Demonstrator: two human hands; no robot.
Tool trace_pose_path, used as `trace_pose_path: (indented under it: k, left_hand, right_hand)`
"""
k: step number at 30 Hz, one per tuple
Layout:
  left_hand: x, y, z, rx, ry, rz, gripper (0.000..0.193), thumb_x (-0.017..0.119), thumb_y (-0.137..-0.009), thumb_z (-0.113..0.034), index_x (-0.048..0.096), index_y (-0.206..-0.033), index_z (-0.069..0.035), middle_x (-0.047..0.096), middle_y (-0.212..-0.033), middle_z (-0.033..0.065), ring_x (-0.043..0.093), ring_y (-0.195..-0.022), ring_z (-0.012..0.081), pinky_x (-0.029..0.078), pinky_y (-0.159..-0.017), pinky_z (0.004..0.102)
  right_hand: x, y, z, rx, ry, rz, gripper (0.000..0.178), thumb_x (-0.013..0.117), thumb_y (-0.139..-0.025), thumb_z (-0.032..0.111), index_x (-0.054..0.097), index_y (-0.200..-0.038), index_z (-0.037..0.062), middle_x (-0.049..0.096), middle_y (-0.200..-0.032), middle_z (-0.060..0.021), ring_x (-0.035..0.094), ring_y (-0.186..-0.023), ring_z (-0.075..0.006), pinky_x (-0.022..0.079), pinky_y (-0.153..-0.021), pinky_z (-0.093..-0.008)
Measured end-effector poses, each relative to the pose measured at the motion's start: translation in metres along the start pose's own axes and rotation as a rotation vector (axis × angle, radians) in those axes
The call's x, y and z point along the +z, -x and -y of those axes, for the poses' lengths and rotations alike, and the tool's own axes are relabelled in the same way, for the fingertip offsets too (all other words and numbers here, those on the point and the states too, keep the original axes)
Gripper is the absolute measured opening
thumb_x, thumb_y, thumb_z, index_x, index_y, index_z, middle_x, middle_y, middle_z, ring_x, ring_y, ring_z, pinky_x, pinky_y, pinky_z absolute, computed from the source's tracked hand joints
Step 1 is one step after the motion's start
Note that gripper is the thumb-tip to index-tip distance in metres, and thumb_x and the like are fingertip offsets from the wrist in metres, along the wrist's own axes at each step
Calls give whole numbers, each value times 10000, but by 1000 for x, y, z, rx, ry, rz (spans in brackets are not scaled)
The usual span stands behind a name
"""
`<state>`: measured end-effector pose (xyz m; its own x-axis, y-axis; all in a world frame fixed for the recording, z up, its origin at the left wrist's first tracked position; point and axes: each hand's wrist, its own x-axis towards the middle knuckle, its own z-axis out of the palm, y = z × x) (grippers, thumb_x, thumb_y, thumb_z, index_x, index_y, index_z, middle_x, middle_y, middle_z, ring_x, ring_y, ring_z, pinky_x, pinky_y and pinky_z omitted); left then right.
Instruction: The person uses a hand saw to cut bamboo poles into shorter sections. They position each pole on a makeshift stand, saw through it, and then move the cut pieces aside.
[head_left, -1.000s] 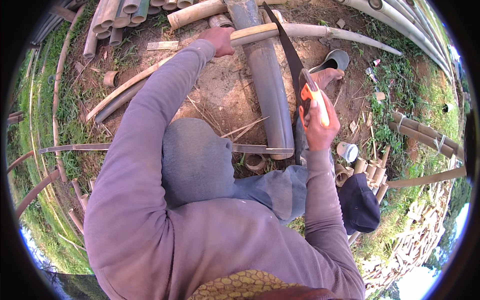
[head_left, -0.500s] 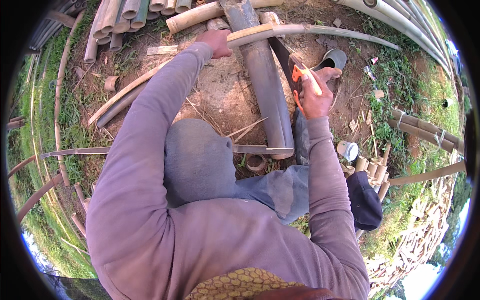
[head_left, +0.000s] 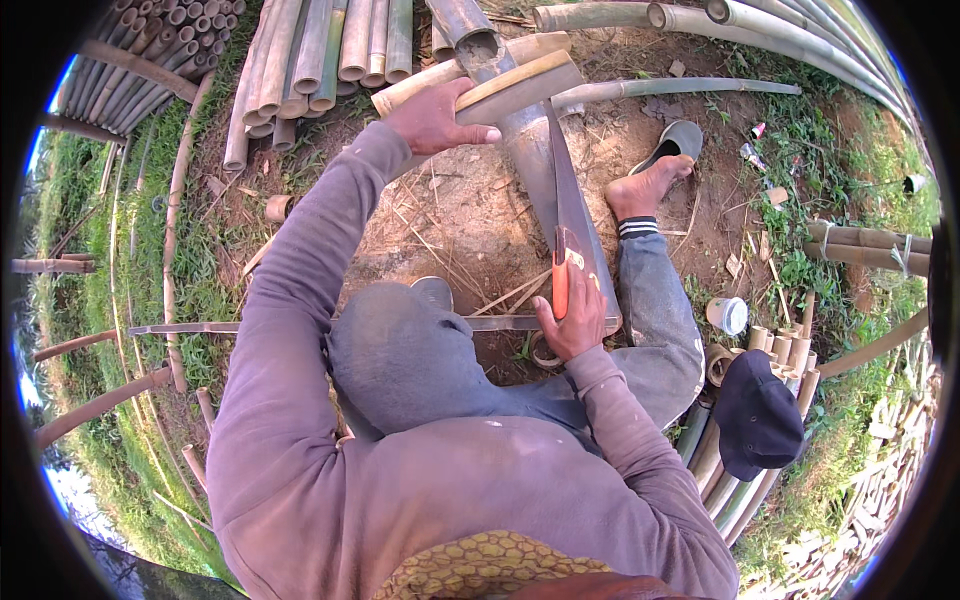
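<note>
My left hand [head_left: 440,118] is closed around a split bamboo piece [head_left: 520,95], its thumb stretched along the near side. That piece lies across a thick grey bamboo pole [head_left: 532,160], which slants toward me between my legs. In my right hand [head_left: 577,315], close to my knees, is a handsaw [head_left: 567,200] with an orange handle. Its dark blade points away from me along the pole, the tip at the lower edge of the split piece near its right end; whether they touch I cannot tell.
Behind the work lies a stack of bamboo poles [head_left: 320,50]. A long bamboo strip [head_left: 690,88] runs off to the right. My foot [head_left: 650,185] sits partly in a grey shoe. At right are a white cup [head_left: 727,315], cut bamboo tubes [head_left: 785,350] and a dark cap [head_left: 748,415].
My right hand has drawn the saw back toward me and left, so its blade now lies along the pole. The left hand still grips the split bamboo. The whole view has shifted.
</note>
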<state>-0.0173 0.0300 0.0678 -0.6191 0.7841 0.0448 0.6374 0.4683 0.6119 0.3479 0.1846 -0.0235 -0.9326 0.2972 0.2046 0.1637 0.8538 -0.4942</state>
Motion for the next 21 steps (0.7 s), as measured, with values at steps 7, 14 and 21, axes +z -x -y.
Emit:
trace_pose_path:
  k: [7,14,21]
  left_hand:
    - [20,62,-79,140,226,279,767,526,-1008,-739,625,-1212,-7,712,-978,219,726,-963,363,553,-835,455]
    - [-27,84,-91,197,-77,-211,562,508,-1085,-600,653,-1131,-59,608,-702,145,626,-631,309,475,-601,431]
    - [-81,136,-47,100,-27,-372,537,484,-1124,-536,632,-1026,-29,559,-668,33,546,-618,142,426,-578,318]
  right_hand:
    - [11,-74,75,307,-1232,111,741,838,-925,336,489,-1481,-8,620,-1332,-160,618,-1236,-290,489,-1070,-486]
    - [-68,-63,68,557,-1806,-317,621,837,-934,394,563,-1376,54,604,-1352,-109,581,-1295,-246,551,-993,-483]
    - [-382,-19,45,-148,-1034,-1029,645,769,-969,512,535,-1356,52,690,-966,-110,730,-868,-224,645,-764,-420]
